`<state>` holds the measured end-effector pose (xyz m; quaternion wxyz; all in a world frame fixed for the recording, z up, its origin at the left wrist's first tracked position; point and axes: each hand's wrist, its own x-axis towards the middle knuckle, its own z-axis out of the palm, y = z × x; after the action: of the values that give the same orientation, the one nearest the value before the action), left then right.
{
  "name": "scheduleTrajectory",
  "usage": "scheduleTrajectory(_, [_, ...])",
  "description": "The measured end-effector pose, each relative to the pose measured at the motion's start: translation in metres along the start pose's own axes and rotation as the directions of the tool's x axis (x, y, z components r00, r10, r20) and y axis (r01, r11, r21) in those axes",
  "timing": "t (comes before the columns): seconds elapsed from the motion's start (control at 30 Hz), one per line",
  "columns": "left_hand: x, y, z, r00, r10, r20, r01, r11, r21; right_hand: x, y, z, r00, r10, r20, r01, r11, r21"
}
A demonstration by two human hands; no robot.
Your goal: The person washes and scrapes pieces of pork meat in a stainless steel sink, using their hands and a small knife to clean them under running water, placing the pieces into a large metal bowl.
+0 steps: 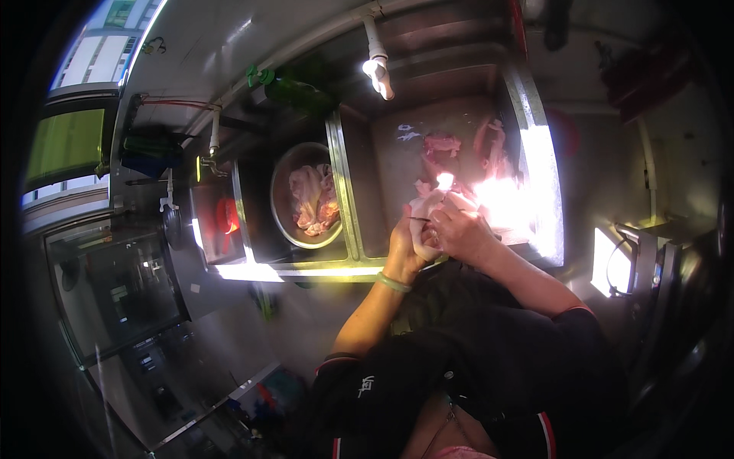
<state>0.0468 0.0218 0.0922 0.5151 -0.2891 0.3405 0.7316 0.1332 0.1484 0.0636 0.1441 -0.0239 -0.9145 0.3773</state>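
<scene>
Over the near side of a metal sink basin (384,166), my left hand (406,244) grips a pale piece of raw meat (424,238) from its left side. A bangle is on that wrist. My right hand (461,229) is closed at the same piece and holds a small dark-bladed tool (419,218), whose exact kind I cannot tell. Its thin tip points left, across the meat. More raw meat (441,146) lies on the basin floor beyond my hands, and a pinkish strip (492,143) is near the right wall. Strong glare hides part of the meat beside my right hand.
Left of the divider (344,189), a round metal bowl (277,212) holds raw meat pieces. A white tap (378,74) overhangs the basin. A brass tap (213,164) and a red object (227,216) are at the far left compartment. A green pump bottle (298,92) stands behind the sinks.
</scene>
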Motion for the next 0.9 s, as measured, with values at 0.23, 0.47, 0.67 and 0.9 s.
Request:
scheduleTrajectory(0.23, [0.005, -0.006, 0.006, 0.994, 0.101, -0.039, -0.089, 0.968, 0.234, 0.018, 0.065, 0.007, 0.745, 0.576, 0.335, -0.645, 0.751, 0.143])
scheduleTrajectory(0.47, [0.014, -0.002, -0.046, 0.971, -0.037, 0.237, 0.050, 0.998, -0.048, 0.002, 0.054, 0.044, 0.966, 0.258, 0.003, -0.258, 0.966, -0.027])
scheduleTrajectory(0.67, [-0.023, 0.002, -0.005, 0.976, 0.119, 0.182, -0.175, 0.928, 0.330, 0.007, 0.088, 0.062, 0.781, 0.560, 0.277, -0.623, 0.667, 0.410])
scheduleTrajectory(0.9, [-0.014, 0.002, -0.009, 0.970, 0.078, 0.232, -0.201, 0.796, 0.571, 0.036, 0.038, 0.013, 0.607, 0.531, 0.591, -0.627, -0.137, 0.767])
